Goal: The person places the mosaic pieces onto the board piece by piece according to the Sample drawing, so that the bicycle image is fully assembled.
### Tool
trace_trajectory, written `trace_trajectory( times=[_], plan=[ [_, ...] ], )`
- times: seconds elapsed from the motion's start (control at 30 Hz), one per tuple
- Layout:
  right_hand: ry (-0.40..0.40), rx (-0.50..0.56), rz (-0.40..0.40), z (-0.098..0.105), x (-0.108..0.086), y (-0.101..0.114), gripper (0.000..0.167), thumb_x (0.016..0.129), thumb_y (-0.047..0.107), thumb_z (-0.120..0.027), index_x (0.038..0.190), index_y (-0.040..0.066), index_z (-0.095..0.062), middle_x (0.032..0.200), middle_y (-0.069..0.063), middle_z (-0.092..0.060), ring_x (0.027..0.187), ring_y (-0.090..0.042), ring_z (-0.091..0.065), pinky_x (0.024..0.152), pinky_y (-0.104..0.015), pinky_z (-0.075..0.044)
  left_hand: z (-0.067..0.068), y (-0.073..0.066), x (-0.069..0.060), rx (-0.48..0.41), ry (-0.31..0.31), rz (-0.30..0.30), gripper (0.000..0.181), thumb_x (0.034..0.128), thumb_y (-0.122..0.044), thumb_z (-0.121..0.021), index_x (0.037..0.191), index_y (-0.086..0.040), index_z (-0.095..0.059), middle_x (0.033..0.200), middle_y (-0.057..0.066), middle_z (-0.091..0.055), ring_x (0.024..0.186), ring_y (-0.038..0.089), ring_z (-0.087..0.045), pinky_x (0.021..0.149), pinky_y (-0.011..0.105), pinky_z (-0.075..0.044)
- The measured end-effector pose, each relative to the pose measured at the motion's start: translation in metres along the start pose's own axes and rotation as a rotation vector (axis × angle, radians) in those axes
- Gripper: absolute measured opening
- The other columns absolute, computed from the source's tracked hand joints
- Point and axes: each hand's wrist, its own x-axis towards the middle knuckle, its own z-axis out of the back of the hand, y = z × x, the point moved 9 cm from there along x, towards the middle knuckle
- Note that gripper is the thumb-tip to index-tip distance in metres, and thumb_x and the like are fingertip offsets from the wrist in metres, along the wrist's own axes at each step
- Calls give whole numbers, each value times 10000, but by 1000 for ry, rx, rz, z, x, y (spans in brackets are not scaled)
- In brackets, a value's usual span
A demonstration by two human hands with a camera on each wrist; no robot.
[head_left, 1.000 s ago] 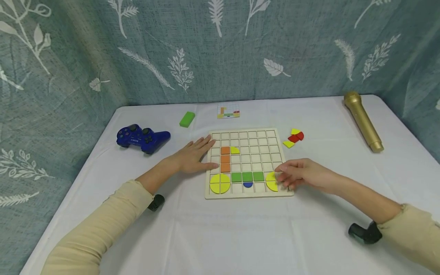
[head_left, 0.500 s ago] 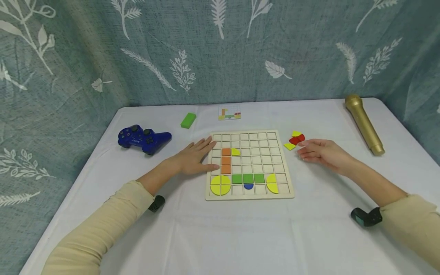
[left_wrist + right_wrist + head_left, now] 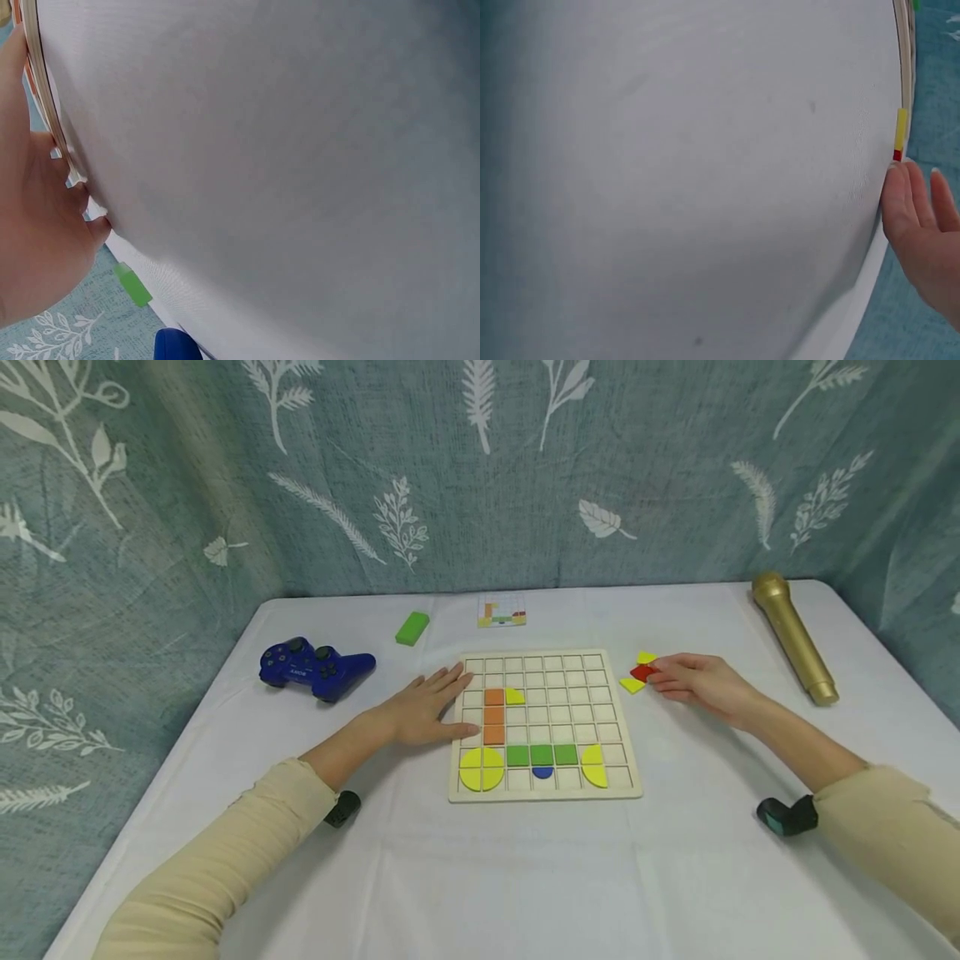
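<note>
My left hand (image 3: 423, 710) rests with fingers spread on the left edge of a square wooden grid board (image 3: 555, 681). On the board lie orange squares (image 3: 493, 717), green squares (image 3: 541, 755), a blue half-round piece (image 3: 542, 772) and yellow quarter-round pieces (image 3: 482, 769), (image 3: 594, 766). A single yellow quarter (image 3: 514, 696) sits beside the top orange one. Right of the board, my right hand (image 3: 701, 685) touches a small pile with its fingertips, where a red piece (image 3: 642, 672) and yellow pieces (image 3: 632, 686) show. The fingers cover part of the red. In the right wrist view, the fingers (image 3: 922, 202) look fairly straight.
A small pattern card (image 3: 502, 610) lies behind the board, with a green block (image 3: 412, 628) to its left. A blue game controller (image 3: 317, 669) lies at the left. At the far right is a gold microphone-shaped object (image 3: 795, 639). Curtains surround the table (image 3: 525, 877).
My right hand has left the board's lower right corner and moved up and right to the loose pieces, where its fingertips now cover one red piece. My left hand has stayed put.
</note>
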Motion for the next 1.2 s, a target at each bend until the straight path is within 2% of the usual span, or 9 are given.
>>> trace_trajectory(
  times=[0.13,0.33,0.43,0.57,0.7,0.83,0.97,1.2],
  plan=[
    [19,2,12,-3,5,3,640,1004,348,-497,1426,-92,-301,1357,-271,-434,1039,-101,-586,918,-249,-458,0,0,0,2,-4,0,938,895,-686,-424,1547,-123,-54,1587,84,33,1437,289,7,1134,491,-31],
    [33,-29,33,-7,9,8,554,1021,259,-480,1411,-101,-323,1372,-271,-432,1091,-175,-569,916,-258,-467,0,0,0,4,-4,4,929,901,-667,-441,1548,-125,-51,1587,84,36,1437,288,13,1134,492,-23],
    [25,-93,51,-9,11,10,531,1010,262,-507,1380,-97,-381,1345,-260,-481,1077,-199,-579,875,-235,-488,0,1,0,9,1,9,921,907,-655,-445,1547,-131,-42,1586,78,43,1437,282,17,1135,487,-20],
    [-14,-227,65,-10,15,14,505,988,294,-549,1316,-84,-478,1254,-232,-571,966,-175,-607,774,-203,-507,-1,1,0,10,8,16,914,909,-657,-438,1548,-144,-33,1585,63,49,1437,270,22,1136,479,-18],
    [-57,-335,81,-12,18,19,397,979,206,-568,1271,-62,-539,1181,-215,-608,875,-185,-598,714,-222,-503,-1,1,1,7,8,17,914,908,-663,-430,1548,-146,-34,1586,60,48,1438,268,23,1136,479,-20],
    [-72,-420,120,-17,19,25,340,944,110,-610,1243,-47,-572,1137,-209,-621,895,-230,-592,732,-274,-500,-1,1,1,3,5,15,910,909,-660,-431,1549,-144,-40,1587,64,44,1438,272,20,1135,485,-23],
    [-74,-453,165,-22,19,30,355,899,71,-663,1221,-56,-585,1090,-196,-633,959,-272,-586,765,-319,-501,-1,1,1,6,3,17,902,912,-652,-436,1550,-150,-42,1587,57,48,1438,268,20,1136,483,-21],
    [-70,-495,235,-30,20,36,367,847,12,-703,1190,-65,-600,1033,-179,-626,943,-287,-567,799,-356,-469,0,2,0,12,2,21,905,909,-650,-446,1549,-156,-40,1587,52,48,1438,264,19,1136,481,-23]
  ],
)
